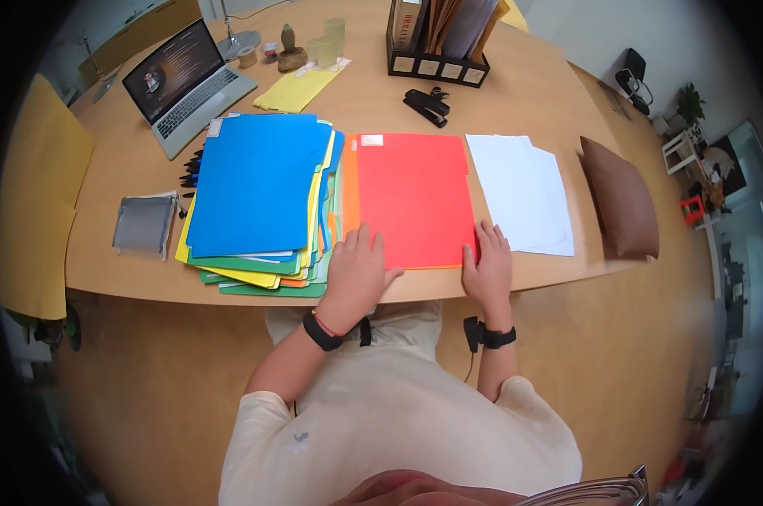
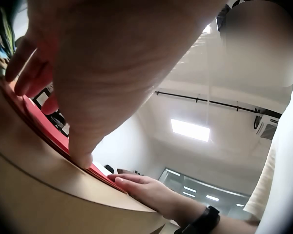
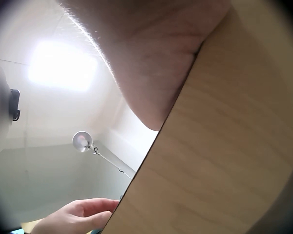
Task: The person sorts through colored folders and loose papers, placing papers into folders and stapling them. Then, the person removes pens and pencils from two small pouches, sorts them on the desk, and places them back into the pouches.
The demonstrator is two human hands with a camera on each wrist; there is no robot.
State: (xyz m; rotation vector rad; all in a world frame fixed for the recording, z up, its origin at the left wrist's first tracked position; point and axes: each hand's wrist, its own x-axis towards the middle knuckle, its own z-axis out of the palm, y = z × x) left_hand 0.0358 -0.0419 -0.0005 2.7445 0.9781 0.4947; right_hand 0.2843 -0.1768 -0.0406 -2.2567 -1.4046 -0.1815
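A red folder [image 1: 415,198] lies on the table, with an orange one showing at its left and lower edges. My left hand [image 1: 356,274] rests at its lower left corner, fingers extended and thumb along the near edge. At the lower right side, my right hand [image 1: 488,266] touches the folder's edge with straight fingers. In the left wrist view the left hand [image 2: 112,63] leans over the red folder [image 2: 49,126], and the right hand [image 2: 149,192] is at the far end. Part of the right hand [image 3: 151,63] shows at the table edge in the right wrist view.
Left of the red folder stands a stack topped by a blue folder [image 1: 255,185]; white sheets [image 1: 521,194] lie to its right, then a brown cushion [image 1: 622,198]. Behind are a laptop [image 1: 183,84], a black stapler [image 1: 426,107] and a file holder [image 1: 436,67]. A grey pouch [image 1: 144,226] lies left.
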